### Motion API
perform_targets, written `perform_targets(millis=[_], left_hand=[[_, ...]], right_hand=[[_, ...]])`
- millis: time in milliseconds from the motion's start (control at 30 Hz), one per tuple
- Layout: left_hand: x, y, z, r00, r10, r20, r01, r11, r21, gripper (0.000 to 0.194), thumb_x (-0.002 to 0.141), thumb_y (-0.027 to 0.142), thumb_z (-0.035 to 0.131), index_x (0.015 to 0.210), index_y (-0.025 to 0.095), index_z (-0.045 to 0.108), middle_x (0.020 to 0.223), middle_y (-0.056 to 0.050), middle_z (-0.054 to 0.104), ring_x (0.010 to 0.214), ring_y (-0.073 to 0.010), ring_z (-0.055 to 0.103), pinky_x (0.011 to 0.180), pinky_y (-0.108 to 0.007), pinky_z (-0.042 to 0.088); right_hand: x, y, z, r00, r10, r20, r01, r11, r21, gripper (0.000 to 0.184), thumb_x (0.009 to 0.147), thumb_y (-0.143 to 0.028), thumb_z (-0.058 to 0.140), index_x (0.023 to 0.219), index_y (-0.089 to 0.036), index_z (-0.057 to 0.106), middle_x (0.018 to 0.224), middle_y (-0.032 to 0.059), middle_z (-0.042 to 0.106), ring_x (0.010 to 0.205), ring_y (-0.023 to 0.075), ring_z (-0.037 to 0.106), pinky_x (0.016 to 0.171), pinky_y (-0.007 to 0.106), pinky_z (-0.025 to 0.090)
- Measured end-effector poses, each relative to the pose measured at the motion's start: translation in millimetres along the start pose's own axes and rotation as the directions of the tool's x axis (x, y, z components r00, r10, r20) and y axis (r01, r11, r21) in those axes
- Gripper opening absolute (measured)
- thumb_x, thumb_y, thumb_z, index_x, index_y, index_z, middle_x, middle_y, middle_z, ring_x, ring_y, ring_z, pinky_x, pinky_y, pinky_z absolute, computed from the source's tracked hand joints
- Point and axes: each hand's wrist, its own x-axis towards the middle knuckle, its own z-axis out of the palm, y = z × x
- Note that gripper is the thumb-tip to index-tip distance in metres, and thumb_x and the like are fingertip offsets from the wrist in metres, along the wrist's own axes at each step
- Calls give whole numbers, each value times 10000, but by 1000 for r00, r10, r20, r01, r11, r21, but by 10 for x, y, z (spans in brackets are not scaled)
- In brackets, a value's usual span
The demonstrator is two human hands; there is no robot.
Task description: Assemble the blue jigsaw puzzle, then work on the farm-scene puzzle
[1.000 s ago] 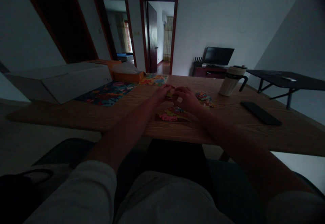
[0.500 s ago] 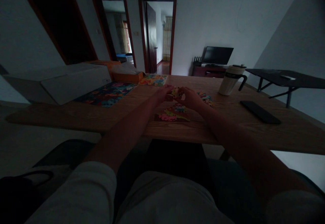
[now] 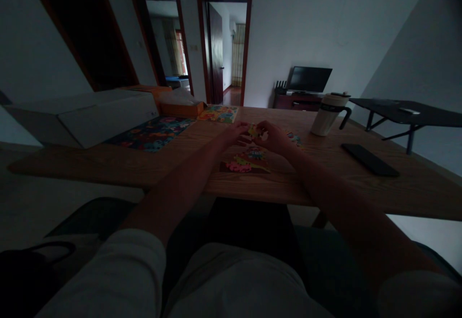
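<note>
The room is dim. My left hand (image 3: 233, 135) and my right hand (image 3: 273, 136) meet over the wooden table (image 3: 180, 169), fingers pinched together on small colourful puzzle pieces (image 3: 257, 132) held between them. Just below the hands lies a partly built puzzle (image 3: 245, 162) with pink and yellow shapes. A heap of loose pieces (image 3: 294, 138) sits behind my right hand, mostly hidden by it.
A white box (image 3: 90, 116), a dark floral puzzle board (image 3: 153, 133), an orange tissue box (image 3: 180, 106) and another puzzle (image 3: 218, 113) lie at left. A lidded mug (image 3: 328, 114) and a black phone (image 3: 370, 160) lie at right. Doorways and a monitor stand beyond.
My right hand has lifted and shifted slightly away from me, uncovering more of the partly built puzzle; both hands keep working the pieces between them.
</note>
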Motion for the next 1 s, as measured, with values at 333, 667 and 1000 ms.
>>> perform_targets(millis=[333, 667, 1000], left_hand=[[8, -62, 13, 1000, -17, -5, 17, 982, 190, 439, 918, 190, 703, 1323, 176, 533, 1081, -117, 749, 709, -163, 731, 689, -297, 564], [60, -70, 18, 999, 1, -41, 11, 958, 287, 466, 940, 155, 679, 1372, 198, 511, 981, -80, 763, 672, -137, 716, 662, -255, 542], [47, -34, 35, 996, 17, -84, 10, 950, 313, 372, 965, 199, 660, 1312, 177, 529, 959, -84, 765, 617, -127, 694, 626, -249, 520]], right_hand=[[-19, -144, 2, 992, -49, 113, 65, 988, -137, 639, 811, -417, 749, 1366, -179, 543, 1222, 155, 696, 1116, 356, 625, 944, 470, 496], [-16, -182, 11, 980, 4, 197, 53, 957, -286, 864, 873, -477, 684, 1597, -178, 319, 1220, 190, 698, 1103, 371, 643, 937, 479, 498], [-20, -240, -12, 983, -46, 179, 102, 942, -320, 781, 860, -412, 663, 1561, -196, 395, 1267, 158, 695, 1155, 377, 597, 956, 502, 483]])
